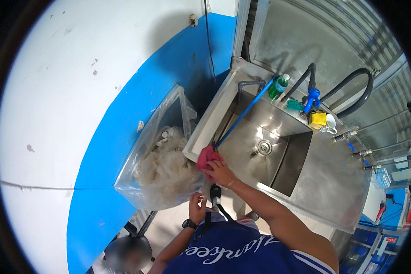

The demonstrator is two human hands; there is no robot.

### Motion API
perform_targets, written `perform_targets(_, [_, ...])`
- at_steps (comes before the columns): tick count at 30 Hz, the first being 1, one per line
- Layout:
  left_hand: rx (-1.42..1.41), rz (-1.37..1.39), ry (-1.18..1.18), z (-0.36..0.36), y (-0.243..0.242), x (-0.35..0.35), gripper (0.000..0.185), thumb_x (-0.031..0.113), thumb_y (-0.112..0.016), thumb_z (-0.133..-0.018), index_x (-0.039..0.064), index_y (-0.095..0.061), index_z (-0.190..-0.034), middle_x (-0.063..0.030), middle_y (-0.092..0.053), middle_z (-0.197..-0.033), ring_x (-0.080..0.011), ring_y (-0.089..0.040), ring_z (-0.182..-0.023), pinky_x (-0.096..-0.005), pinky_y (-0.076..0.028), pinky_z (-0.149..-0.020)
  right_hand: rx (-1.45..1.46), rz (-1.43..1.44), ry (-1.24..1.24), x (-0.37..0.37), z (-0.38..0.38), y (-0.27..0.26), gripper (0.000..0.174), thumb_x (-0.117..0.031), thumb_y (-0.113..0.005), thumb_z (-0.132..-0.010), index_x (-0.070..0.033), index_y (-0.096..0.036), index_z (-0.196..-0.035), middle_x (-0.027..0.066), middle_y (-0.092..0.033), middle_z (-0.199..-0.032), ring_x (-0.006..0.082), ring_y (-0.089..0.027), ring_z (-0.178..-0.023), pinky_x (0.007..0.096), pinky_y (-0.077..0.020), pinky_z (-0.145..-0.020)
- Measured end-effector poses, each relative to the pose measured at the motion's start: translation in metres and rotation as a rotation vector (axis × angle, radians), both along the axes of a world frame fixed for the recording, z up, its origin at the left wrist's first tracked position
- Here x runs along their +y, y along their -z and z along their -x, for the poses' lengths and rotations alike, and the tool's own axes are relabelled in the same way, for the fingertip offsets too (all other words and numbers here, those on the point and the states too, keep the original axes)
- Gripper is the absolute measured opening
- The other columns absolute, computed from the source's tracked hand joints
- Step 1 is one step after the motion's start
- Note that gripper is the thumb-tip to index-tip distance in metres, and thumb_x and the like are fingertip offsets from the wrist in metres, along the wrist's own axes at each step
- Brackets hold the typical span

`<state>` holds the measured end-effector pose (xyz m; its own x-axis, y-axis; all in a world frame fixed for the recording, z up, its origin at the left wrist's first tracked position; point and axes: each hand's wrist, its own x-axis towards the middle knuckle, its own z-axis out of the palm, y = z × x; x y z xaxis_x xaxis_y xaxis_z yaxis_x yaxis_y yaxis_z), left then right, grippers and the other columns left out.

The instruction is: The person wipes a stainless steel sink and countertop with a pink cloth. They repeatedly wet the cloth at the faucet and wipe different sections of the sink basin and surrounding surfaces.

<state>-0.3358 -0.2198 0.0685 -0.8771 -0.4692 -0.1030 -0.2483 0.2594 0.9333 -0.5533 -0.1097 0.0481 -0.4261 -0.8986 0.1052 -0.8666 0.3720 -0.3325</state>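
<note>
My right hand (221, 172) presses on a red cloth (207, 158) at the near left corner of a stainless steel sink (246, 137). The fingers are bent over the cloth. A blue hose (245, 114) runs from the sink's back edge down to the cloth, where its lower end meets it. My left hand (197, 206) hangs in front of my body below the clear plastic bag (167, 167), fingers loosely bent, holding nothing that I can see. The bag leans by the wall, filled with whitish, brown-stained material. A round drain (264, 147) shows in the basin.
Along the sink's back ledge are a green liquid bottle (278, 86), a green scouring pad (295, 104), a blue-handled tap (312, 99), a yellow sponge (318, 118) and a white mug (331, 124). A blue and white wall stands left. Another person's head (128, 253) is at the lower left.
</note>
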Motion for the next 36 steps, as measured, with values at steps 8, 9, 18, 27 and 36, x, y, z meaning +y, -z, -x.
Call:
perform_targets(8, [0.22,0.177,-0.078,0.101,-0.019,-0.036,0.027,0.018,-0.061,-0.102,0.0,-0.059,-0.122,-0.0189,-0.057,-0.121,-0.0343,-0.057,-0.111,-0.0424,-0.047,-0.098,-0.123,0.427,0.195,-0.106,0.069,-0.029,0.032,-0.021,-0.065,-0.09,-0.015,-0.069,-0.121,0.011,-0.06,-0.12,0.0322,-0.054,-0.117,0.0534,-0.0401,-0.104])
perform_targets(9, [0.246,0.164,-0.127,0.111,-0.021,-0.039,0.028,0.018,-0.06,-0.102,0.0,-0.058,-0.123,-0.0198,-0.057,-0.121,-0.0353,-0.056,-0.113,-0.0434,-0.045,-0.1,-0.035,0.249,0.11,-0.104,0.069,-0.03,0.031,-0.022,-0.064,-0.091,-0.016,-0.07,-0.121,0.0105,-0.06,-0.12,0.0316,-0.054,-0.116,0.0525,-0.0401,-0.104])
perform_targets(18, [0.181,0.514,-0.002,0.214,-0.001,-0.068,0.041,0.028,-0.063,-0.1,-0.001,-0.055,-0.128,-0.0226,-0.055,-0.125,-0.0419,-0.052,-0.119,-0.0518,-0.041,-0.104,0.17,-0.038,0.298,-0.094,0.184,-0.006,0.032,-0.033,-0.063,-0.094,-0.017,-0.068,-0.121,0.0106,-0.059,-0.118,0.0332,-0.053,-0.118,0.0531,-0.0351,-0.108])
perform_targets(27, [-0.031,0.406,0.078,0.234,0.016,-0.067,0.043,0.032,-0.065,-0.098,0.0,-0.055,-0.124,-0.0221,-0.057,-0.119,-0.0427,-0.057,-0.11,-0.0525,-0.048,-0.092,0.094,0.038,0.938,-0.111,0.342,0.007,0.035,-0.025,-0.053,-0.099,-0.008,-0.061,-0.128,0.0171,-0.055,-0.127,0.0358,-0.05,-0.124,0.056,-0.037,-0.107])
perform_targets(36, [0.053,0.405,0.05,0.234,0.013,-0.062,0.054,0.036,-0.07,-0.094,-0.003,-0.053,-0.127,-0.0268,-0.055,-0.123,-0.0443,-0.058,-0.109,-0.0514,-0.049,-0.094,0.02,0.136,0.628,-0.075,0.238,0.044,0.028,-0.005,-0.063,-0.082,0.0,-0.067,-0.11,0.0197,-0.059,-0.115,0.0383,-0.055,-0.112,0.0497,-0.0496,-0.094])
